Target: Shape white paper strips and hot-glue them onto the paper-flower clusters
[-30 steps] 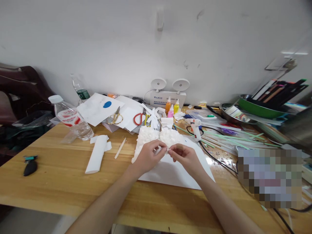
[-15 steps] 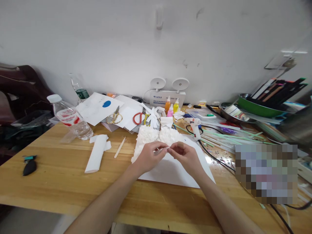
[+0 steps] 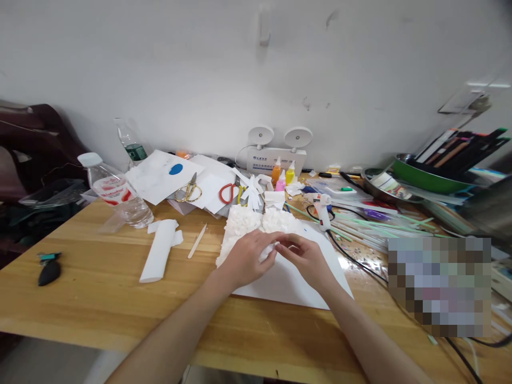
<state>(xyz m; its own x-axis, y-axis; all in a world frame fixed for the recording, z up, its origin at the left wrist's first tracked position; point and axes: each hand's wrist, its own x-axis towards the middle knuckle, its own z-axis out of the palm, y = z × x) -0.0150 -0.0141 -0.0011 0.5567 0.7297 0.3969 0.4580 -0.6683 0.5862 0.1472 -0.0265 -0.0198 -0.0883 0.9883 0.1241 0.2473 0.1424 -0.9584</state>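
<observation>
My left hand [image 3: 250,258] and my right hand [image 3: 304,258] meet over a white sheet [image 3: 276,288], their fingertips pinched together. Between them is a small white piece of paper [image 3: 268,252], partly covered by the fingers. Just beyond the hands, rough white tufts [image 3: 244,220] cover the far part of the sheet in two patches. A rolled white paper tube [image 3: 158,253] with side flaps lies to the left, beside a pointed white stick [image 3: 197,241].
A white glue gun [image 3: 320,208] with a black cord stands at the right. Gold scissors [image 3: 189,192], red-handled pliers [image 3: 227,193], paint bottles [image 3: 280,182] and a tilted water bottle [image 3: 120,194] line the back. A black object [image 3: 49,273] lies far left.
My fingers have shifted around the small white piece, which shows more inside my left hand. My right fingers now overlap the left fingertips. The view moved slightly.
</observation>
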